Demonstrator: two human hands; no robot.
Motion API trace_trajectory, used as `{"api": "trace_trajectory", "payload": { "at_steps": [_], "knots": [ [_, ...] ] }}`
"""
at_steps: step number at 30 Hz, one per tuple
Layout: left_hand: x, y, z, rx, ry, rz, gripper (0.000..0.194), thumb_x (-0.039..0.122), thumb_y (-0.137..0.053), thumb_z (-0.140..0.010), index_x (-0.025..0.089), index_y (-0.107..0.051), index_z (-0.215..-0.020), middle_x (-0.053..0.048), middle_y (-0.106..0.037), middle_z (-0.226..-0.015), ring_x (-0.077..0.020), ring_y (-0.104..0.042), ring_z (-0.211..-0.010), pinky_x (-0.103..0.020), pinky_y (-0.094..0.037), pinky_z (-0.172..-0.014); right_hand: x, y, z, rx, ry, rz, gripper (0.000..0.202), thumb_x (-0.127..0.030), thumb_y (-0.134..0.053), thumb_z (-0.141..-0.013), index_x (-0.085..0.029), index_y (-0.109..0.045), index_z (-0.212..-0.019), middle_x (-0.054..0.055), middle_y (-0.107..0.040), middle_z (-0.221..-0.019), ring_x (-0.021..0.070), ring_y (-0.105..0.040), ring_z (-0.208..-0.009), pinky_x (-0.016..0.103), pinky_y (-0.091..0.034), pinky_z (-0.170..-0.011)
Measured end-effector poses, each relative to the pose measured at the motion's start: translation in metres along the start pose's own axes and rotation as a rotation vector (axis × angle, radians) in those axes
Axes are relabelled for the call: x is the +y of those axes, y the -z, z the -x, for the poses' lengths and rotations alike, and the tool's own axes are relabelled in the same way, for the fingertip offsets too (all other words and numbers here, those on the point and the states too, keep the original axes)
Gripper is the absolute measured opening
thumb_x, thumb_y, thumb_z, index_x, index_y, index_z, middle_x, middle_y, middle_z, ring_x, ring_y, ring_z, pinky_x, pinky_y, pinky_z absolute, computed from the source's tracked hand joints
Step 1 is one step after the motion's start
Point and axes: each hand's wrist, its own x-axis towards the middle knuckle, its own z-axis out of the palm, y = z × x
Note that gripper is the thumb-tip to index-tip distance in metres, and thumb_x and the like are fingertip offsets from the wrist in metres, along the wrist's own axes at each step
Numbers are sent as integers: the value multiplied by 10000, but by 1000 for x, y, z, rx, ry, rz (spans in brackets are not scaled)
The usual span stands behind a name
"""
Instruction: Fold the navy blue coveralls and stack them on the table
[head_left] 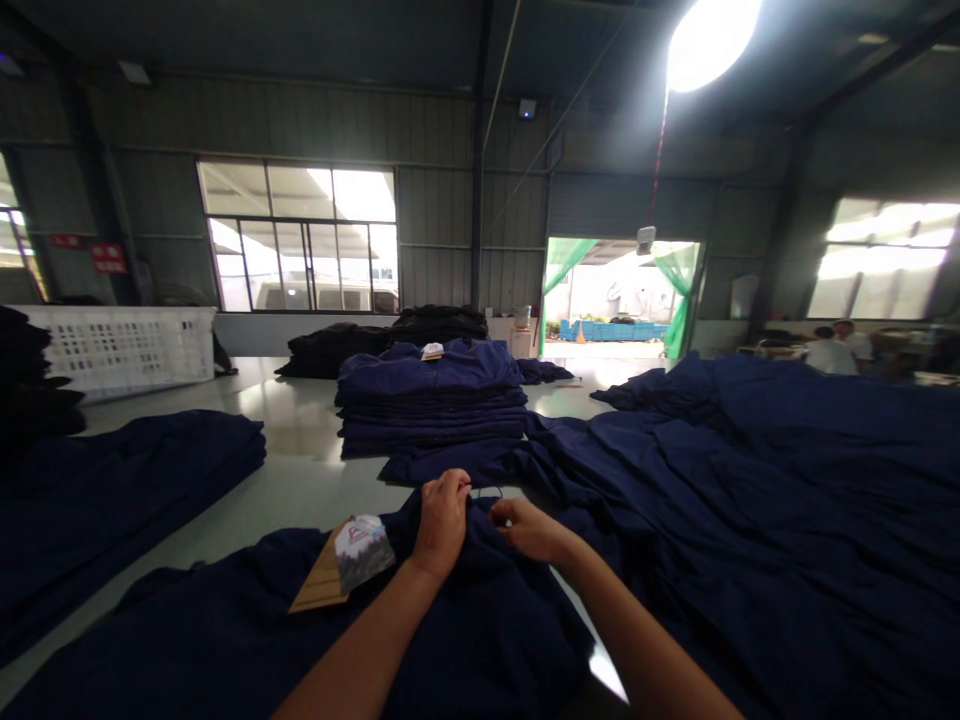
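In front of me a navy blue garment (495, 610) lies spread on the table, its cloth bunched under my hands. My left hand (444, 520) is closed in a pinch at its upper edge. Just to the right, my right hand (529, 530) is closed too, with the fingers curled toward the left one. A thin dark cord (491, 490) loops between the two hands; the exact grip at the fingertips is hard to make out. Left of my forearm, a brown paper tag (319, 580) and a printed tag (364, 555) with a mountain picture rest on the garment.
A folded stack of navy garments (431, 400) stands ahead, with black garments (337, 348) behind. Loose navy cloth (772, 500) covers the right side; more folded cloth (150, 480) lies left. A white plastic crate (127, 345) is at far left. People (829, 348) sit at far right.
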Motion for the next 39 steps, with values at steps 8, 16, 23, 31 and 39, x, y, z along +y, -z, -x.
{"api": "trace_trajectory", "payload": {
  "at_steps": [8,16,23,31,39],
  "knots": [
    [17,16,2,-36,-85,-90,38,223,-561,-808,218,-599,-800,-5,-637,-862,-179,-542,-886,-360,-326,-845,29,13,-14,485,-141,-3,127,-267,-395,-785,-211,-439,-680,-6,-498,-684,149,-475,-697,262,-362,-660],
    [17,12,11,-397,-136,-109,295,410,-572,-804,281,-583,-1069,-23,-644,-1136,-214,-516,-1076,-474,-251,-950,45,6,-17,467,-166,-115,150,-337,-480,-770,-189,-503,-771,6,-555,-739,155,-531,-736,259,-416,-694],
    [6,1,17,-656,-25,-201,447,426,-308,-913,286,-405,-1327,-70,-303,-1467,-307,-228,-1349,-664,-175,-1000,19,13,-3,478,-147,291,240,-74,-414,-770,-159,-564,-937,81,-599,-941,169,-550,-884,270,-392,-812],
    [-2,3,0,-526,80,27,504,122,-358,-831,130,-397,-1334,-144,-334,-1443,-201,-311,-1324,-423,-291,-1081,-41,-40,15,142,-253,730,484,-244,-368,-862,-163,-413,-1338,168,-422,-1367,371,-330,-1265,552,-253,-991],
    [-6,91,3,-426,99,-185,318,78,-498,-722,262,-620,-951,-2,-628,-1050,-153,-575,-972,-269,-441,-875,14,-51,3,52,-448,808,689,-645,-254,-808,-334,-216,-1421,66,-146,-1515,423,-206,-1317,649,-150,-1000]
  ]
}}
